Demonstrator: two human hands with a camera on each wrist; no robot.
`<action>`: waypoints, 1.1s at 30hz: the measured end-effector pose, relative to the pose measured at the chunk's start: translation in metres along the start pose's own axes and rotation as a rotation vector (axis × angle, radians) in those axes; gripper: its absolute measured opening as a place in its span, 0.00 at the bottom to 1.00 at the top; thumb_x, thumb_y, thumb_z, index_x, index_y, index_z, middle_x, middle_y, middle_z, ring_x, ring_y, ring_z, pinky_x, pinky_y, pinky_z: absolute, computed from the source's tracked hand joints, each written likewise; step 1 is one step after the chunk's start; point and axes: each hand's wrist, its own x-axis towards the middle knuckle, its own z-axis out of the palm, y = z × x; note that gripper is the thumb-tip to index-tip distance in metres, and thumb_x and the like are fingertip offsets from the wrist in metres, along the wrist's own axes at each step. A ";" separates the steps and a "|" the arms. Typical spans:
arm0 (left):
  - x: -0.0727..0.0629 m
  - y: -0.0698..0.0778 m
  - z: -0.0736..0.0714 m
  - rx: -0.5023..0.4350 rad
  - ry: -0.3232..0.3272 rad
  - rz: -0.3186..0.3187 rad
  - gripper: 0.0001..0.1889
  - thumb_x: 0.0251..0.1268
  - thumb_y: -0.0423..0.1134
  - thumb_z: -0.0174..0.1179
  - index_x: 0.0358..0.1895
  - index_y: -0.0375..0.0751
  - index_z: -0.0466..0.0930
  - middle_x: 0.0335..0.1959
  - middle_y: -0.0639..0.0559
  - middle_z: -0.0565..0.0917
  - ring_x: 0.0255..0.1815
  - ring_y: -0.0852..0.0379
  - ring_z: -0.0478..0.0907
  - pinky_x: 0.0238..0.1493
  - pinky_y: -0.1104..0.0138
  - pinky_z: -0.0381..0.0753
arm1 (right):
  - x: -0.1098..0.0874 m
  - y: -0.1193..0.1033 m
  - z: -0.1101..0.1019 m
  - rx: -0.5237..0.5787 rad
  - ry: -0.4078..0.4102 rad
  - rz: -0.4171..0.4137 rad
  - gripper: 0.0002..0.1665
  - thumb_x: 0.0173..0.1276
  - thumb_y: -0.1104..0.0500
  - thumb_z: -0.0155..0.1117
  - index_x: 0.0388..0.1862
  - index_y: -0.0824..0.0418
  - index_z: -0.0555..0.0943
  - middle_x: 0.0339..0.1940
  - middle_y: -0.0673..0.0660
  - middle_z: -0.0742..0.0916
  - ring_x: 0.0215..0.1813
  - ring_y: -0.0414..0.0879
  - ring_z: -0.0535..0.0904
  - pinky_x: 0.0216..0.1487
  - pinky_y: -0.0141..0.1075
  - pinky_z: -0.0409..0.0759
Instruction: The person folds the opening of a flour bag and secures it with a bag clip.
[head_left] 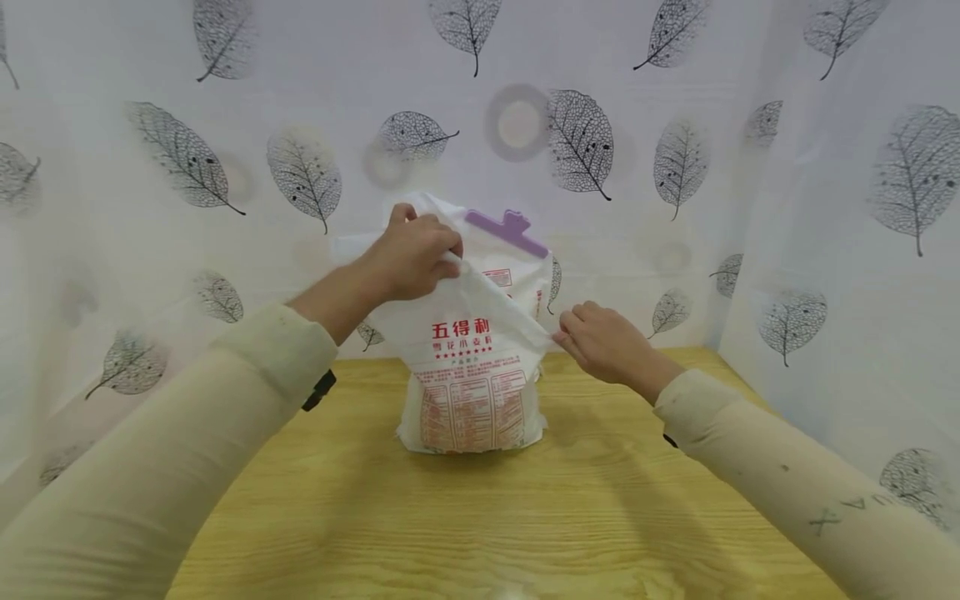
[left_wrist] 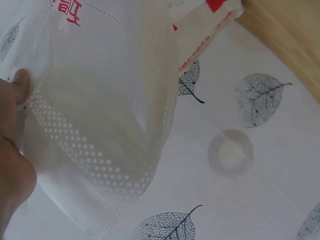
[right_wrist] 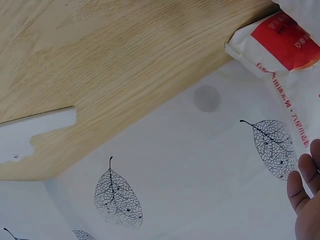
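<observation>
A white plastic flour bag (head_left: 480,350) with red print stands on the table, its lower part filled and its upper part loose. My left hand (head_left: 416,254) pinches the bag's top, which folds over toward the right. In the left wrist view the slack, see-through upper end of the bag (left_wrist: 110,110) hangs beside the thumb. At the bag's right edge my right hand (head_left: 600,342) pinches a drawn-out corner of the plastic. A purple bag clip (head_left: 507,231) sits along the upper right edge of the bag, behind the folded flap.
Under the bag is a yellow wood-grain table (head_left: 480,525). A white flat piece with a notched edge (right_wrist: 40,127) lies near a table corner in the right wrist view. Behind the table hangs a pale curtain (head_left: 360,75) with leaf prints.
</observation>
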 end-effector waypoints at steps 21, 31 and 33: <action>-0.002 0.001 0.002 0.006 0.003 0.002 0.09 0.70 0.42 0.62 0.48 0.44 0.82 0.48 0.50 0.86 0.55 0.49 0.75 0.70 0.45 0.49 | -0.078 0.060 0.010 0.006 -0.177 0.215 0.17 0.81 0.50 0.48 0.40 0.62 0.75 0.34 0.56 0.80 0.37 0.51 0.76 0.39 0.48 0.77; -0.003 0.001 0.002 0.004 0.005 0.005 0.08 0.70 0.42 0.62 0.46 0.44 0.82 0.48 0.51 0.86 0.53 0.50 0.75 0.70 0.45 0.49 | -0.112 0.082 0.014 0.008 -0.239 0.292 0.19 0.81 0.50 0.48 0.42 0.65 0.75 0.37 0.60 0.81 0.40 0.56 0.78 0.41 0.51 0.78; -0.003 0.001 0.003 0.001 0.010 0.013 0.08 0.70 0.41 0.62 0.46 0.44 0.82 0.48 0.51 0.86 0.53 0.50 0.75 0.69 0.45 0.50 | -0.118 0.086 0.015 -0.001 -0.255 0.311 0.19 0.81 0.49 0.48 0.42 0.64 0.75 0.36 0.60 0.81 0.39 0.55 0.78 0.41 0.50 0.78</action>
